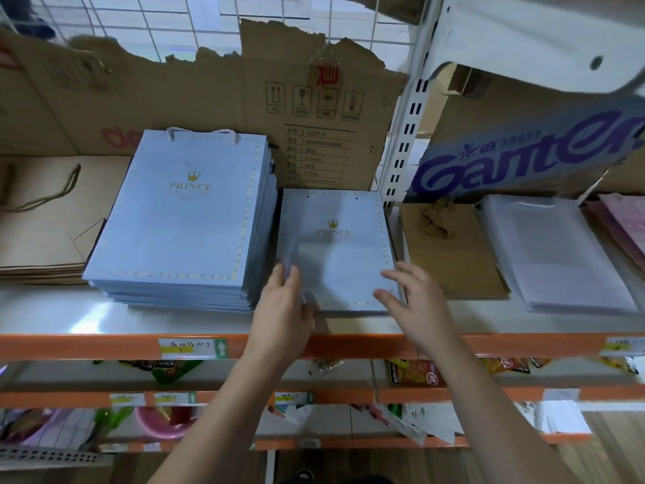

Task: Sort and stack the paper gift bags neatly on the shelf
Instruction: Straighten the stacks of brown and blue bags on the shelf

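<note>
A tall stack of large light-blue "PRINCE" gift bags (181, 218) lies flat on the shelf (87, 310), rope handles at the back. Right of it lies a low pile of smaller light-blue "PRINCE" bags (335, 239) in a clear wrapper. My left hand (282, 309) touches that small pile's front left corner, fingers straight along its edge. My right hand (412, 298) rests with relaxed fingers on the pile's front right corner. Neither hand grips anything that I can see.
Brown kraft bags (45, 232) lie at the left, more brown bags (450, 253) and white bags (558, 253) at the right beyond a white upright post (405, 134). Torn cardboard (244, 92) lines the back. An orange rail (104, 345) edges the shelf; lower shelves hold snacks.
</note>
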The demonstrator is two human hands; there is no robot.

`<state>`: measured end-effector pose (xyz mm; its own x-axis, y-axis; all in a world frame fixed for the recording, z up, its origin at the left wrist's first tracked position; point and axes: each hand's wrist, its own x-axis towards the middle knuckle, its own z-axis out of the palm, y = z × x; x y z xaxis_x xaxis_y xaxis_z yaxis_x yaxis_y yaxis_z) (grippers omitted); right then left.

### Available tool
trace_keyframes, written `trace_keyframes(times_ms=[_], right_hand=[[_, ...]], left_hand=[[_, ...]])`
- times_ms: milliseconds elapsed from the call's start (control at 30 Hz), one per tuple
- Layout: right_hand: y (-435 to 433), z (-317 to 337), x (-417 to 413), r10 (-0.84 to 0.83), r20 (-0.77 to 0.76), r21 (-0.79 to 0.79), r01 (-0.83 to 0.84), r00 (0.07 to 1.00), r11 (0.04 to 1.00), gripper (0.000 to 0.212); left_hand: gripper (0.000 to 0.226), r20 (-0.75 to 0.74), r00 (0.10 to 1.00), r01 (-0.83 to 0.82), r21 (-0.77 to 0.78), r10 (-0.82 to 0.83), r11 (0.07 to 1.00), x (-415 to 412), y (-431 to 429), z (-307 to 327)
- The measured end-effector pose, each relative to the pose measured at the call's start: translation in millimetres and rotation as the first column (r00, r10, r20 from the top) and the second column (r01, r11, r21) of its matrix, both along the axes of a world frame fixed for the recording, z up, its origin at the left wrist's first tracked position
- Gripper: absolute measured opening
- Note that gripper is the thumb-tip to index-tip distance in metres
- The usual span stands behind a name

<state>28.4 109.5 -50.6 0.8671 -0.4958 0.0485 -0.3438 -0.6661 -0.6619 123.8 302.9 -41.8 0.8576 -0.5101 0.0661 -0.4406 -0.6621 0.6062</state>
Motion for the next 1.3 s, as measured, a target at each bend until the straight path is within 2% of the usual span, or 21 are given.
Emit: trace_keyframes(times_ms=[133, 167, 233, 333, 433, 533, 600, 667, 733, 767, 867, 900, 1100, 1167, 1300], right_hand=[[17, 19, 27, 0.056, 0.207, 0.089, -0.076, 0.977, 0.993, 0.027], [23, 22, 39, 0.073, 0.22, 0.136, -0.105, 0.973, 0.985, 0.026], [36, 23, 65, 0.094, 0.211, 0.279, -0.152, 0.973, 0.948, 0.026], [56, 21, 111, 0.107, 0.19, 0.446, -0.183, 0.976, 0.876, 0.028], [73, 25, 155, 0.063, 0.137, 0.558, -0.13, 0.989, 0.82, 0.039], [86, 29, 190, 0.052, 0.053, 0.676, -0.074, 0.997, 0.733, 0.073], [92, 30, 206, 0.038, 0.02, 0.736, -0.04, 0.999, 0.676, 0.082], [97, 32, 217, 0.027, 0.043, 0.763, -0.05, 0.999, 0.644, 0.072], [101, 32, 227, -0.006, 0.058, 0.79, -0.043, 0.998, 0.612, 0.071], [103, 32, 232, -0.038, 0.058, 0.805, -0.024, 0.998, 0.592, 0.073], [109, 31, 241, -0.129, 0.044, 0.844, 0.032, 0.991, 0.536, 0.086], [109, 30, 243, -0.129, 0.051, 0.846, 0.026, 0.99, 0.532, 0.092], [114, 35, 251, -0.12, 0.119, 0.819, -0.029, 0.986, 0.573, 0.085], [115, 36, 252, -0.113, 0.14, 0.811, -0.048, 0.984, 0.584, 0.076], [110, 28, 251, -0.082, 0.124, 0.805, -0.052, 0.989, 0.591, 0.067]], left_hand=[[0.037, 0.332, 0.942, 0.021, -0.198, 0.047, 0.98, 5, 19, 58], [0.034, 0.386, 0.916, -0.015, -0.24, 0.11, 0.971, 18, 27, 68], [0.036, 0.4, 0.889, -0.128, -0.251, 0.224, 0.959, 53, 47, 81], [0.046, 0.303, 0.906, -0.274, -0.111, 0.295, 0.955, 115, 77, 87], [0.037, 0.133, 0.923, -0.36, -0.024, 0.36, 0.933, 172, 102, 83], [0.035, -0.014, 0.942, -0.335, -0.087, 0.335, 0.938, 212, 123, 79], [0.029, -0.222, 0.939, -0.309, -0.213, 0.262, 0.927, 225, 131, 80], [0.037, -0.515, 0.85, -0.289, -0.284, 0.109, 0.914, 238, 137, 78], [0.061, -0.645, 0.764, -0.226, -0.272, -0.003, 0.935, 246, 141, 73], [0.063, -0.672, 0.74, -0.233, -0.303, -0.034, 0.924, 251, 141, 68], [0.03, -0.702, 0.708, -0.32, -0.418, -0.078, 0.85, 261, 135, 57], [0.025, -0.706, 0.704, -0.333, -0.429, -0.082, 0.84, 262, 134, 55], [0.024, -0.719, 0.691, -0.328, -0.41, -0.08, 0.851, 274, 138, 49], [0.026, -0.715, 0.692, -0.3, -0.414, -0.103, 0.859, 274, 137, 49], [0.026, -0.707, 0.701, -0.286, -0.397, -0.091, 0.872, 271, 134, 52]])
